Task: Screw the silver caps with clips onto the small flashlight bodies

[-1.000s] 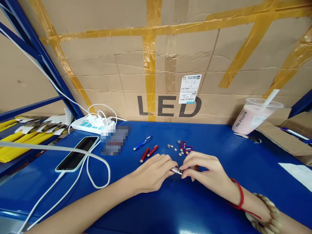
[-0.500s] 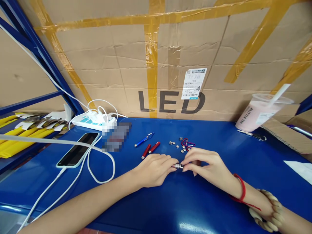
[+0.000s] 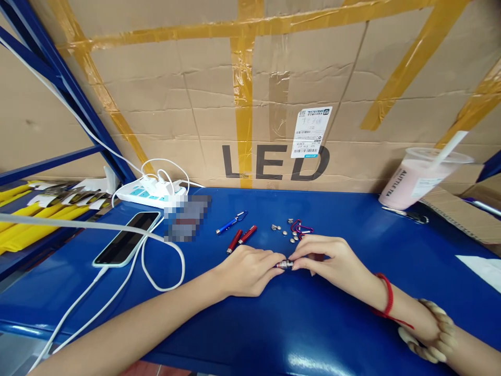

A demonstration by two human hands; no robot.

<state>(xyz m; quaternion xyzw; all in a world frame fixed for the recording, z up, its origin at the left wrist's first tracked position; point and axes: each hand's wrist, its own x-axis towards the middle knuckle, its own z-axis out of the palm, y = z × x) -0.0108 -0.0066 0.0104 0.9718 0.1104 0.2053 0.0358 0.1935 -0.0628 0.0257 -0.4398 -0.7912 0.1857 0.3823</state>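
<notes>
The left hand (image 3: 248,269) grips one end of a small silver cylinder (image 3: 284,265), while the right hand (image 3: 331,256) pinches its other end between thumb and fingertips; the piece sits in the narrow gap between the two hands, above the blue bench (image 3: 313,324). Just beyond the left hand lie two red tubes (image 3: 248,234) side by side and, farther back, a blue tube (image 3: 227,226) with a clip at its far end. Beyond the right hand are scattered small silver discs (image 3: 285,233), close to red and purple clips (image 3: 305,232). A phone (image 3: 127,240) with a white cable lies well to the left; a cup of pink drink (image 3: 410,185) stands at the back right.
</notes>
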